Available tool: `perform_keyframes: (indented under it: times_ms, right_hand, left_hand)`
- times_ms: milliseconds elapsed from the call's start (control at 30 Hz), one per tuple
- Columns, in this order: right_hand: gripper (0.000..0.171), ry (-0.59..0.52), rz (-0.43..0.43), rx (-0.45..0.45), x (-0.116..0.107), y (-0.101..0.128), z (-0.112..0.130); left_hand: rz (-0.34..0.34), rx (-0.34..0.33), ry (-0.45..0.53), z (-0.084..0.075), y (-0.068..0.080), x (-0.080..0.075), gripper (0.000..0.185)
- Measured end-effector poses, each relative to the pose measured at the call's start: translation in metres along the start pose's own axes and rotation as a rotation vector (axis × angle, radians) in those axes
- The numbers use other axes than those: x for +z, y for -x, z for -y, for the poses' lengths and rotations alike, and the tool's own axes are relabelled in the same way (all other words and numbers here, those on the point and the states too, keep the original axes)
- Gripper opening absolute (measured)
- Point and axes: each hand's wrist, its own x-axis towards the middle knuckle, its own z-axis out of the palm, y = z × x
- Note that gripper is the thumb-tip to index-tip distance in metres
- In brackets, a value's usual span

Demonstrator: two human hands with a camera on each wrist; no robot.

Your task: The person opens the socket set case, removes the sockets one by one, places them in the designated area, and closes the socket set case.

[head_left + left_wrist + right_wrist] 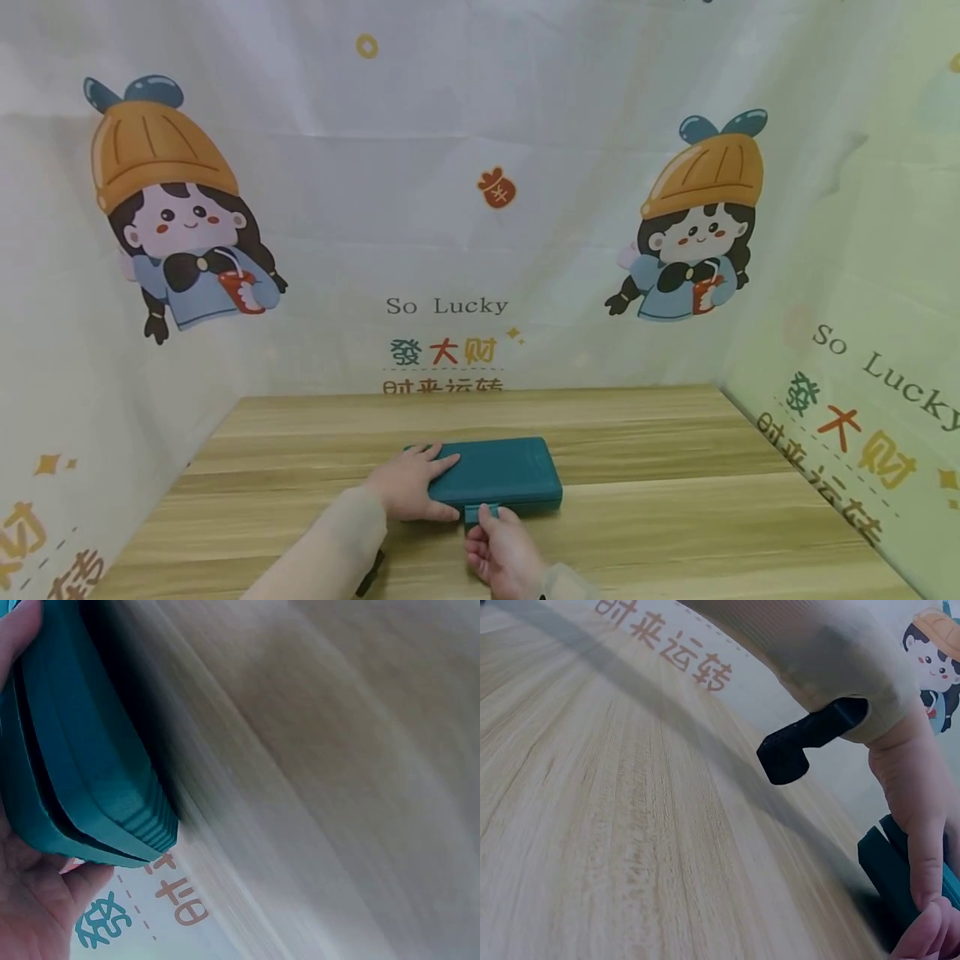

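Note:
A flat teal case (502,471) with rounded corners lies on the wooden table. Spread over its left end, my left hand (408,487) presses on the top with straight fingers, its thumb along the front side. Low on the front side sticks out a teal latch (472,514), which my right hand (510,550) pinches, thumb on top and the other fingers curled below. In the left wrist view a dark seam runs between the upper and lower halves of the case (82,735), and its end has ribs. Only fingertips of the right hand (926,934) show in the right wrist view.
The wooden table (675,517) reaches back to a printed cloth (570,275) that hangs behind and at both sides. A black wrist camera mount (802,746) juts from the left sleeve (840,660) over the table.

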Motion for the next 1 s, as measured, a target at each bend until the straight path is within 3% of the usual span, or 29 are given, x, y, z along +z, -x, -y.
perform_keyframes:
  times_ms: [300,433,600,700,800,900,1000]
  right_hand:
    - [0.019,0.002,0.018,0.046,-0.001,0.008,0.005]
    - [0.02,0.027,0.036,0.025,-0.001,0.01,0.007]
    - [0.019,0.131,0.092,-0.008,-0.007,0.013,0.016]
    - [0.023,0.317,0.139,-0.025,-0.018,0.016,0.028]
    - [0.029,0.638,0.189,-0.116,-0.033,0.018,0.043]
    - [0.026,0.981,0.21,-0.336,-0.047,0.019,0.058]
    - [0.023,1.321,0.163,-0.656,-0.058,0.018,0.072]
  left_hand:
    - [-0.03,0.034,-0.011,-0.001,0.012,-0.005,0.086]
    - [-0.043,0.049,-0.017,0.001,0.014,-0.004,0.086]
    - [-0.078,0.084,-0.058,0.001,0.014,-0.003,0.07]
    - [-0.096,0.107,-0.086,-0.001,0.014,-0.004,0.065]
    - [-0.094,0.113,-0.103,-0.003,0.015,-0.005,0.065]
    - [-0.082,0.113,-0.109,-0.004,0.016,-0.005,0.065]
    - [-0.072,0.118,-0.091,-0.003,0.017,-0.005,0.066]
